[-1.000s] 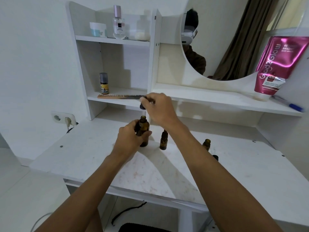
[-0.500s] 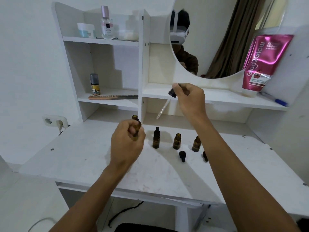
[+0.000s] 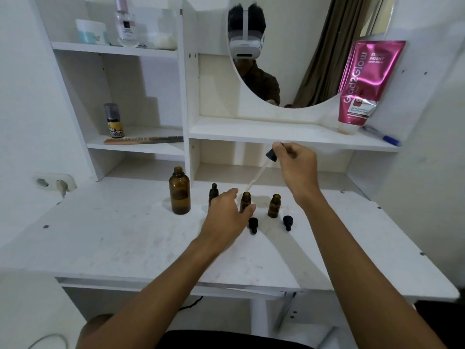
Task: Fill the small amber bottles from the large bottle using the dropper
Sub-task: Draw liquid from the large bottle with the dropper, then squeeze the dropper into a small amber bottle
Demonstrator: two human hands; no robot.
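The large amber bottle (image 3: 179,193) stands uncapped on the white desk (image 3: 125,243), to the left. Three small amber bottles stand in a row: a capped one (image 3: 213,193), an open middle one (image 3: 245,200) and an open right one (image 3: 274,205). My left hand (image 3: 226,217) reaches the middle bottle, fingers spread around its lower part. My right hand (image 3: 297,167) pinches the black bulb of the dropper (image 3: 261,171), whose glass tip slants down to just above the middle bottle's mouth. Two black caps (image 3: 253,224) (image 3: 287,222) lie in front of the row.
A white shelf unit with a round mirror (image 3: 302,46) rises behind the bottles. On its shelves are a pink tube (image 3: 362,81), a blue pen (image 3: 382,137), a comb (image 3: 143,140) and a small spray can (image 3: 114,120). A wall socket (image 3: 54,183) sits at left.
My left hand set the large bottle down on the desk and moved right to the middle small bottle. My right hand carried the dropper down and right over that bottle.
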